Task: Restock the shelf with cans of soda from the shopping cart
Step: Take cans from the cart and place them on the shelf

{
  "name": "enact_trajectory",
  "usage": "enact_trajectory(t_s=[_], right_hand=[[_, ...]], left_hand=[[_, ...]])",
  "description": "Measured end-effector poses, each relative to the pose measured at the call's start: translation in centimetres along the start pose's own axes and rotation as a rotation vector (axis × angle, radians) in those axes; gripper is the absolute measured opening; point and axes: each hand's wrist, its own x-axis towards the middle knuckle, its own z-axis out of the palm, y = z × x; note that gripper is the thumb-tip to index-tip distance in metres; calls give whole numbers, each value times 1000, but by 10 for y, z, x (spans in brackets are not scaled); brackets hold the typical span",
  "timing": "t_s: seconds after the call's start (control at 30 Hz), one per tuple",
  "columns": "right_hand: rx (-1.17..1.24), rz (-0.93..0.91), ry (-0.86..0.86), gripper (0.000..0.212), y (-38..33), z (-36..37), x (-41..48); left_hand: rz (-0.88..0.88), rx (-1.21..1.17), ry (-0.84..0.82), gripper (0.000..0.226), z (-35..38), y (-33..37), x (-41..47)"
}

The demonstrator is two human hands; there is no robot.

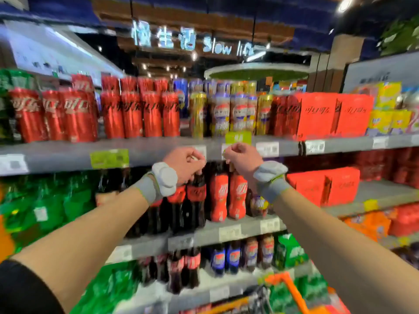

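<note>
Both hands, left [184, 165] and right [241, 158], are curled shut and empty up at the shelf [158, 150] edge, while the cart [285, 288] sits low, nearer the right one, its cans out of sight.

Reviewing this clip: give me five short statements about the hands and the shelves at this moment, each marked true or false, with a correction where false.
1. Both hands are raised in front of the shelf edge under the cans. True: the left hand and right hand are at the top shelf.
2. The right hand holds a soda can. False: it is curled shut, and no can shows in it.
3. Red cans stand on the top shelf. True.
4. Both wrists are bare. False: each wears a grey wristband.
5. The shopping cart is above the hands. False: its orange frame is at bottom right.
</note>
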Motion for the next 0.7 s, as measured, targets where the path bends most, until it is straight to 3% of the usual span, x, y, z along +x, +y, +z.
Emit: enact_trajectory(t_s=[0.17,0.43,0.57,0.7], right_hand=[[-64,184,-131,27,98,39,-73],[-274,475,-433,18,239,84,-201],[-365,635,-590,18,294,96,-253],[-347,722,-696,27,318,101,-284]], left_hand=[[-227,110,-135,14,27,-104,-68],[-626,148,-405,11,99,-238,-196],[-889,16,-534,16,128,-282,-257],[-932,149,-638,18,148,-300,-291]])
